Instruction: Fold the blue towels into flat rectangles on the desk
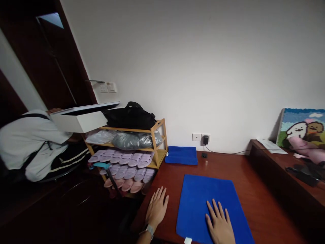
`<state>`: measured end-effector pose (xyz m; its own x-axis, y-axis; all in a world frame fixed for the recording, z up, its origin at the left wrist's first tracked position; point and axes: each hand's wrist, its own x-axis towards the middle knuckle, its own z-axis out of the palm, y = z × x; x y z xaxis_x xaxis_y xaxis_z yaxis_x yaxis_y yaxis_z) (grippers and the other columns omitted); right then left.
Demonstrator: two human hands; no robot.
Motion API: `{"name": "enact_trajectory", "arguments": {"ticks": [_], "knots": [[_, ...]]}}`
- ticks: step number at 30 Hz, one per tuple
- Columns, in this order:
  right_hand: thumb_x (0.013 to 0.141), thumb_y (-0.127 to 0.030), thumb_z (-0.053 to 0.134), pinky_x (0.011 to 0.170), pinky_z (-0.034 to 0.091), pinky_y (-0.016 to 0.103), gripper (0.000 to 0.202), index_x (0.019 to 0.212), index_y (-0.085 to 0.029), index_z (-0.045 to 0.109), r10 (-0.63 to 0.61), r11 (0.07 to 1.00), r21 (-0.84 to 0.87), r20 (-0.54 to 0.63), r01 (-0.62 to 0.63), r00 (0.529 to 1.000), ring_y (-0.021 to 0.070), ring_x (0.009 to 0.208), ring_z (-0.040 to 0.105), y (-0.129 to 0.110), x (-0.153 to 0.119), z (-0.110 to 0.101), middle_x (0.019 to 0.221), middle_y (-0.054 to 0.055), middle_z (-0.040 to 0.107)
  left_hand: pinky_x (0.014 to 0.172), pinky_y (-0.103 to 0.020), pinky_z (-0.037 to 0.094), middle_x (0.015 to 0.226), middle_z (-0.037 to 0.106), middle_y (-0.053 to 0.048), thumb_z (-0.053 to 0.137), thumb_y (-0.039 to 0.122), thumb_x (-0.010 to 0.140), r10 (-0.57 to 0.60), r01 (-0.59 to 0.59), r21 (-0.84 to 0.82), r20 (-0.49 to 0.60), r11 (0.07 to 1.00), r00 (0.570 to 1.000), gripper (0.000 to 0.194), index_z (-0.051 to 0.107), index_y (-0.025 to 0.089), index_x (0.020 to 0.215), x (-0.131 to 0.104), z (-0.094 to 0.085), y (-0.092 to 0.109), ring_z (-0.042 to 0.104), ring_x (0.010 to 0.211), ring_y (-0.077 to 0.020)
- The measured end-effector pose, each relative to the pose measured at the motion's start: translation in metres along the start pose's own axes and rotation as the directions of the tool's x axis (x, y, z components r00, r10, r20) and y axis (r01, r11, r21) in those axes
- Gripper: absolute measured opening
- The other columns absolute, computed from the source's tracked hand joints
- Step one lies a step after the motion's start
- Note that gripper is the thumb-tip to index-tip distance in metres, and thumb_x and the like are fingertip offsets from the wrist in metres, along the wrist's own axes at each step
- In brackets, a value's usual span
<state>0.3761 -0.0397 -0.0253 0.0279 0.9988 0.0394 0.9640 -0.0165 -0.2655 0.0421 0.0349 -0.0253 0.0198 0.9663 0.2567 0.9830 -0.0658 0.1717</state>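
Table of red-brown wood carries everything; a blue cloth lies spread flat on it under the right hand, whose grip is wide, fingers splayed, holding nothing. Left of that cloth, the left hand rests flat on bare wood, grip equally wide.

Two blue towels, two hands, one wooden shoe rack, one black bag, one white box
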Motion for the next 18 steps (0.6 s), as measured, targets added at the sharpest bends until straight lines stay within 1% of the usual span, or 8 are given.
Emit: {"name": "enact_trajectory", "arguments": {"ticks": [3,6,8,13,16,18], "knots": [[0.099,-0.063,0.029,0.128,0.015,0.058,0.064,0.158,-0.04,0.031,0.002,1.0,-0.02,-0.021,-0.003,1.0,0.0276,0.157,0.02,0.029,0.004,0.002,0.167,-0.006,0.029,0.126,-0.046,0.029,0.164,0.043,-0.004,0.028,0.053,0.104,-0.009,0.009,-0.007,0.007,1.0,1.0,0.061,0.045,0.024,0.154,0.0,-0.001,0.001,0.037,0.152,-0.0239],[0.098,-0.063,0.032,0.128,0.014,0.057,0.065,0.158,-0.04,0.03,0.039,0.996,-0.073,-0.047,-0.042,0.998,0.0274,0.157,0.02,0.064,0.007,-0.002,0.168,-0.005,0.03,0.126,-0.046,0.029,0.164,0.043,-0.005,0.028,0.052,0.104,-0.002,0.002,-0.015,0.014,1.0,1.0,0.06,0.046,0.023,0.154,0.0,-0.003,0.004,0.037,0.152,-0.0242],[0.098,-0.063,0.032,0.128,0.014,0.056,0.065,0.159,-0.04,0.028,0.057,0.993,-0.097,-0.035,-0.06,0.998,0.0265,0.157,0.02,0.085,0.006,-0.008,0.168,-0.005,0.029,0.126,-0.047,0.029,0.163,0.044,-0.006,0.028,0.051,0.104,0.005,-0.004,-0.017,0.011,1.0,1.0,0.06,0.047,0.022,0.153,0.0,-0.004,0.005,0.038,0.152,-0.0244],[0.099,-0.066,0.028,0.128,0.012,0.053,0.063,0.159,-0.043,0.026,0.057,0.993,-0.104,0.006,-0.056,0.998,0.0232,0.157,0.018,0.133,0.006,-0.029,0.168,-0.007,0.028,0.126,-0.047,0.029,0.163,0.044,-0.007,0.031,0.048,0.103,0.014,-0.014,-0.004,-0.006,1.0,1.0,0.059,0.048,0.021,0.152,0.003,-0.001,0.005,0.038,0.151,-0.0243],[0.097,-0.068,0.032,0.128,0.013,0.054,0.066,0.158,-0.043,0.029,0.109,0.988,-0.118,0.034,-0.105,0.993,0.0251,0.157,0.018,0.158,0.006,-0.04,0.168,-0.007,0.028,0.126,-0.047,0.029,0.162,0.045,-0.007,0.031,0.05,0.103,0.013,-0.013,0.005,-0.002,1.0,1.0,0.061,0.048,0.019,0.153,0.004,-0.001,0.004,0.038,0.151,-0.0247],[0.095,-0.07,0.033,0.127,0.014,0.059,0.068,0.158,-0.044,0.029,0.165,0.98,-0.114,0.006,-0.163,0.986,0.0286,0.157,0.017,0.166,0.005,-0.041,0.168,-0.007,0.028,0.126,-0.047,0.029,0.162,0.045,-0.007,0.031,0.05,0.102,0.009,-0.009,0.005,-0.003,1.0,1.0,0.061,0.048,0.02,0.153,0.004,-0.001,0.003,0.038,0.151,-0.0249]]}}
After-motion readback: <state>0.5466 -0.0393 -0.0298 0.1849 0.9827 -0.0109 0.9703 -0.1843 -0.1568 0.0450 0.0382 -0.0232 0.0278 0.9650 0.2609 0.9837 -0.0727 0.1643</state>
